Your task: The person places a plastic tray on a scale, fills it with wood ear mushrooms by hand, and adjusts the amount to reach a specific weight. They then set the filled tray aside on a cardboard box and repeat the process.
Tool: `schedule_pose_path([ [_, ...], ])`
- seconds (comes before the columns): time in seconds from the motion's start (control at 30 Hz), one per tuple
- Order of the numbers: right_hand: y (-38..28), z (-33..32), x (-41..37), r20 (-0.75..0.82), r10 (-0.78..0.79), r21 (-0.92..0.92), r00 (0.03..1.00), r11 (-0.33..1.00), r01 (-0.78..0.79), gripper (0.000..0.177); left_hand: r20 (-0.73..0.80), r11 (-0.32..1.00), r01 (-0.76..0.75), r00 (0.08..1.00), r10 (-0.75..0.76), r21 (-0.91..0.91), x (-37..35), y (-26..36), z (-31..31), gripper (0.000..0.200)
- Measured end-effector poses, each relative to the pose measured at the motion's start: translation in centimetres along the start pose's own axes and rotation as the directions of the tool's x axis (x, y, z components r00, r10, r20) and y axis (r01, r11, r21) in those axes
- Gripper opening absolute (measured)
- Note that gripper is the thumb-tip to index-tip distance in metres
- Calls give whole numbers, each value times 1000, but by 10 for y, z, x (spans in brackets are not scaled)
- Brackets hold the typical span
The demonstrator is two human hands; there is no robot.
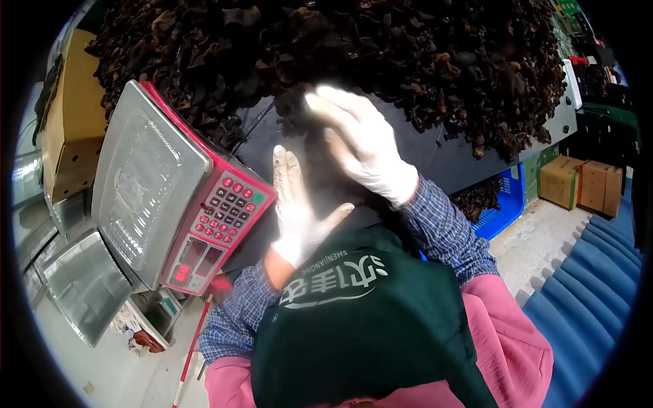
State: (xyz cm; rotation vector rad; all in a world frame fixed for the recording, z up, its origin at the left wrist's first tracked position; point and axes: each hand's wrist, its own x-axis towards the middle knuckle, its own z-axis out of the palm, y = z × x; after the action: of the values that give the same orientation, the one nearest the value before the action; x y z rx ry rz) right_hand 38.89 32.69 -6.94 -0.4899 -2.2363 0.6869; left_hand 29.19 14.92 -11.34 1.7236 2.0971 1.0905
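Note:
White gloves cover both my hands. My left hand (297, 212) is open beside the scale's keypad, fingers stretched forward and thumb apart, over the dark tabletop (415, 155). Farther forward, my right hand (371, 146) is open too, its fingers extended and slightly bent, the thumb below them. Its fingertips are right at a small dark clump of wood ear mushrooms (294, 112), blurred in this view. Beyond the hands lies a large heap of wood ear mushrooms (408, 61). On the left stands a red digital scale (224, 211) with a clear plastic-covered pan (151, 183).
A cardboard box (78, 115) stands left of the heap. Below the table's right edge is a blue crate (507, 204) with more mushrooms. Taped cartons (578, 182) sit on the floor beside blue corrugated sheeting (585, 306). A red-and-white pole (192, 350) leans at lower left.

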Motion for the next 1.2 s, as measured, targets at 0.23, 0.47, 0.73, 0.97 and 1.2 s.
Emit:
schedule_pose_path([
  [0.23,-21,21,-9,318,12,47,948,999,-29,42,-12,1000,-8,1000,8,-16,1,1,-3,142],
  [0.47,-1,-25,8,45,134,-115,990,985,-128,37,-16,993,0,1000,-2,-117,3,3,-4,138],
  [0.73,7,-19,-3,27,265,79,964,961,-266,31,22,985,38,999,-35,-171,11,11,-8,135],
  [0.97,47,-1,19,299,224,-209,928,964,-166,36,31,992,37,999,-34,-117,10,10,-12,132],
  [1.2,34,-4,25,418,135,-188,899,980,-59,41,39,993,30,999,-26,-113,12,10,-11,130],
])
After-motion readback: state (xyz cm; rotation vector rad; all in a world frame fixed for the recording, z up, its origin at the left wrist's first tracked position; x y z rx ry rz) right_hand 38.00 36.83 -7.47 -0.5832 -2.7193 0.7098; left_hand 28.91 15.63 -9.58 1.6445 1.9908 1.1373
